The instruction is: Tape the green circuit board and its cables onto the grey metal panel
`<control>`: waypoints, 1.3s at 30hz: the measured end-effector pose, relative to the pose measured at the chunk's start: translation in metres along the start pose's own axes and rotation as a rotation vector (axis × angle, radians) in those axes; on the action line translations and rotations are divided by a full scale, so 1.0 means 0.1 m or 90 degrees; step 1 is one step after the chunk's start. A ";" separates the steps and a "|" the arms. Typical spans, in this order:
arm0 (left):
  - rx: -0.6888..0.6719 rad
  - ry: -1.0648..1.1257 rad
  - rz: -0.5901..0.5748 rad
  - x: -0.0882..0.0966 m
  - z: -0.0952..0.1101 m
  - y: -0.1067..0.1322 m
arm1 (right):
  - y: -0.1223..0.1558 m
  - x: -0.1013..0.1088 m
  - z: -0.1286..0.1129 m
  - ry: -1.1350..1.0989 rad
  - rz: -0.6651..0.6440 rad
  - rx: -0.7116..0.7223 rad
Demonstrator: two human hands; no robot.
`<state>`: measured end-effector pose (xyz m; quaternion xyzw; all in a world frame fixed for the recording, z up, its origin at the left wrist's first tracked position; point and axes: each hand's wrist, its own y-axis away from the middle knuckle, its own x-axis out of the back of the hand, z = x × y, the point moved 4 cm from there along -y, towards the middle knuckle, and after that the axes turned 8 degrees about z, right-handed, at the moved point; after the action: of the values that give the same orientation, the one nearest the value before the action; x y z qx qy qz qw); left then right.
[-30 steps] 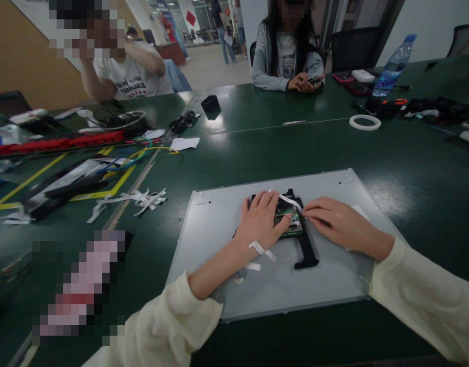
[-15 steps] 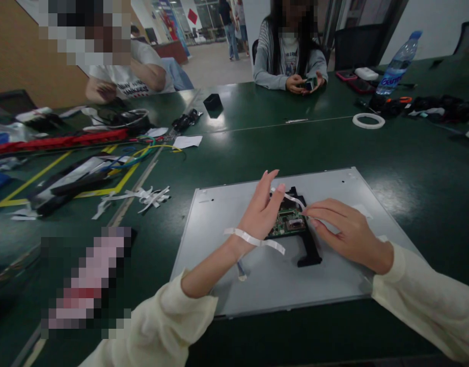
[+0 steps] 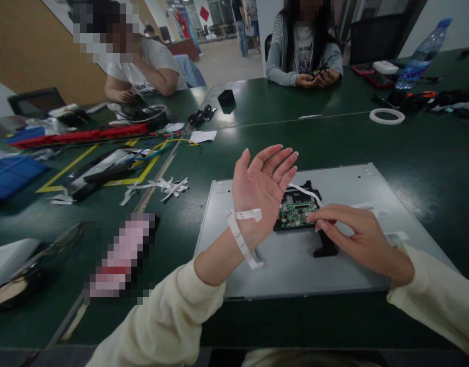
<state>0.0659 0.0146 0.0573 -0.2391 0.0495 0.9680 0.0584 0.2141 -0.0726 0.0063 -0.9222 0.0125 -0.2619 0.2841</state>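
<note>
Table point(image 3: 295, 137): dark green, shared, cluttered on the left; panel point(image 3: 303, 270) lies flat near the front edge.
Board point(image 3: 295, 215): small green PCB at mid-panel, sitting on a black bracket point(image 3: 326, 250); white ribbon point(image 3: 306, 191) arcs over its far edge.
Left hand point(image 3: 263, 188): raised clear of the panel, palm up, fingers spread, holding nothing; tape strip point(image 3: 240, 234) is stuck round the wrist with one end loose.
Right hand point(image 3: 362, 237): low at the board's right edge, thumb and index tips close together there; can't tell if they pinch anything.
Risk 1: the loose strip end dangles just above the panel. It could stick to panel or board and drag the board.
Risk 2: only the right fingertips are at the board. A sideways push could slide it off the bracket or kink the ribbon.
Risk 3: bare skin is next to the PCB. Static or smudged contacts are likely if the fingers slip inward.
Count, near: hands 2, panel 1, board 1, bracket 1, ribbon 1, strip 1.
Count, far: tape roll point(image 3: 387, 116) 1, bottle point(image 3: 423, 53) 1, person in white point(image 3: 150, 61) 1, person in grey point(image 3: 295, 56) 1, scraps point(image 3: 161, 186) 1 pile, too tangled to count singly.
</note>
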 end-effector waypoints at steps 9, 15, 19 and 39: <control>-0.039 -0.043 0.035 0.01 0.02 0.04 | -0.08 -0.52 -0.47 -0.240 -0.141 -0.224; -0.089 -0.118 0.054 0.03 -0.04 0.05 | -0.25 -0.33 -0.57 -0.169 0.005 -0.184; -0.106 -0.173 0.025 0.03 -0.12 0.06 | -0.25 -0.28 -0.56 -0.122 0.023 -0.179; 0.202 -0.614 -0.464 -0.01 -0.46 0.26 | 0.39 0.25 0.42 -0.044 0.044 -0.377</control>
<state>0.0845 -0.0172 0.0190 0.2348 0.0764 0.8658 0.4352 0.2608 -0.0877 -0.0317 -0.9724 0.1098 -0.2057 0.0116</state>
